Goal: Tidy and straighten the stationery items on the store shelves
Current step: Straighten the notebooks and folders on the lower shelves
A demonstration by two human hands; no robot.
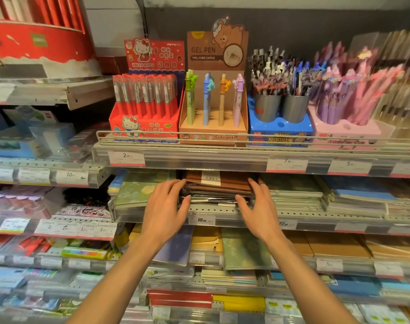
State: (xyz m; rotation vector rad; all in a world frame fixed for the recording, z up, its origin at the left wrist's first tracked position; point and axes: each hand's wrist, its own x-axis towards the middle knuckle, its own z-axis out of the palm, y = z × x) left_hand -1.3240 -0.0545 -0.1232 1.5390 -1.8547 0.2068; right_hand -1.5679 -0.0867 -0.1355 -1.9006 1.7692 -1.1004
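A stack of brown notebooks (219, 187) with a white barcode label lies on the middle shelf (293, 217), under the pen shelf. My left hand (167, 210) touches the stack's left side with straight fingers. My right hand (257, 206) presses against its right side, fingers straight and thumb at the front edge. The stack sits between both palms. Green patterned notebooks (135, 190) lie just left of it, and pale green notebooks (293, 189) lie just right.
Above, a wire-railed shelf (176, 136) holds a red Hello Kitty pen box (145, 108), a brown gel pen display (214, 99), a blue stand with grey cups (280, 113) and pink pens (344, 101). Lower shelves carry more notebooks (243, 249) and price tags.
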